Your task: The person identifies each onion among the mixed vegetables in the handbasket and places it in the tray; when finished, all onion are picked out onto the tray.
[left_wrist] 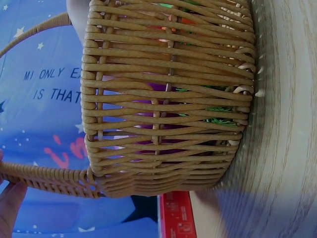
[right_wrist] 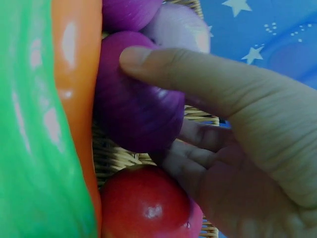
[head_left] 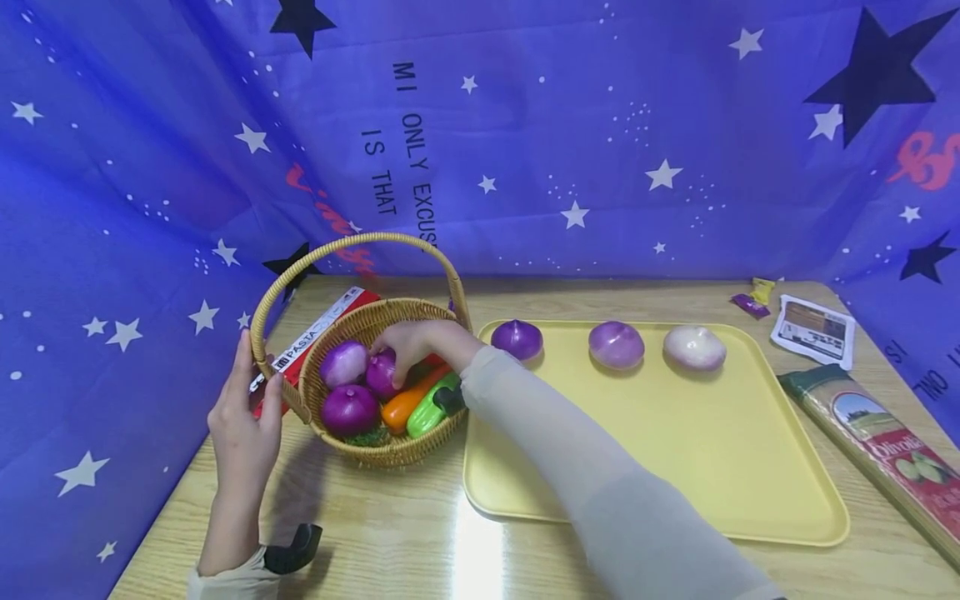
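A wicker basket (head_left: pixel 390 450) (left_wrist: pixel 168 99) stands left of a yellow tray (head_left: pixel 675 467). My left hand (head_left: pixel 251 400) (left_wrist: pixel 9 210) holds the base of the basket handle (head_left: pixel 281 287) (left_wrist: pixel 44 177), fingers on the outside and thumb on the inside. My right hand (head_left: pixel 401 346) (right_wrist: pixel 153 109) reaches into the basket and grips a dark purple onion (head_left: pixel 381 373) (right_wrist: pixel 124 99), thumb on top and fingers underneath. Around it lie a pale onion (head_left: pixel 343 362), another purple onion (head_left: pixel 349 409), an orange vegetable (head_left: pixel 405 402) (right_wrist: pixel 74 74), a green one (head_left: pixel 429 410) (right_wrist: pixel 29 129) and a red one (right_wrist: pixel 143 203). Three onions (head_left: pixel 517 339) (head_left: pixel 616 344) (head_left: pixel 694 347) sit in a row along the tray's far side.
A red pasta box (head_left: pixel 315 337) (left_wrist: pixel 176 218) lies behind the basket. Right of the tray are a long pasta packet (head_left: pixel 892 450), a white sachet (head_left: pixel 813 329) and small wrappers (head_left: pixel 753 298). Blue starred cloth (head_left: pixel 525 133) walls in the wooden table (head_left: pixel 360 533) on three sides.
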Motion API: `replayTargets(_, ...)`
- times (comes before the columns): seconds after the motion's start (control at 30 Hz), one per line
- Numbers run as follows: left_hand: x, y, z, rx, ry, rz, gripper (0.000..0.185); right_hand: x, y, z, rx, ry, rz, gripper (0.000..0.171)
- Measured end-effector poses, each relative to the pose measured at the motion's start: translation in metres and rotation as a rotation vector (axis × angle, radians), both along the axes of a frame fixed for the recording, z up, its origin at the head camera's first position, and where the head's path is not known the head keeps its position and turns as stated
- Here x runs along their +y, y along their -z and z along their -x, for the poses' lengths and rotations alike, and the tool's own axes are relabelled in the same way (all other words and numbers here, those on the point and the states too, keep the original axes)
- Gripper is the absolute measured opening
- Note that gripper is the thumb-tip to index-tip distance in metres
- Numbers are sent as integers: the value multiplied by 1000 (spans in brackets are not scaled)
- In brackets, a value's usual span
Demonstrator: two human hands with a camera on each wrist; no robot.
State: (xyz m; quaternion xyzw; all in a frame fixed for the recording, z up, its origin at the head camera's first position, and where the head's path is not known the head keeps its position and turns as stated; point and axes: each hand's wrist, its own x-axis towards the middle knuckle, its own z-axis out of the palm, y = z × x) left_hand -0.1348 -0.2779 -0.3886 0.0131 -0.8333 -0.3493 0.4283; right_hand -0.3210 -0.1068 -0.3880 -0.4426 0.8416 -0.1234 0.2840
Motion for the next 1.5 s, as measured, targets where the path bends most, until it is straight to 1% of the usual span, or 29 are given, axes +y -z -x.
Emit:
replayTargets(0.2, 3, -4, 2, 2, 24, -6, 65, 2, -6, 0, -4, 12, 0, 69)
replayTargets(0.4, 5, -5, 4, -12, 26, -6, 66, 7, -15, 0, -11, 12, 7, 66)
replayTargets(0.6, 5, -8, 4, -9, 32, -8, 66, 15, -27, 2, 21, -14, 38, 64)
replayTargets(0.77, 4, -7, 3, -14, 43, -18, 68, 22, -32, 5, 44, -38, 94, 65)
replayTargets(0.83, 4, -6, 3, -16, 45, -18, 67, 26, -33, 4, 72, -39, 110, 65)
replayTargets(1.07, 4, -5, 0, -22, 31, -13, 67, 45, -44, -9, 125, -23, 166, 68)
replayTargets(1.3, 4, -2, -3, -26, 23, -14, 69, 64, -52, -24, 194, -56, 226, 67)
replayTargets(1.5, 2, -1, -4, -40, 11, -5, 70, 82, -59, -35, 198, -67, 281, 68)
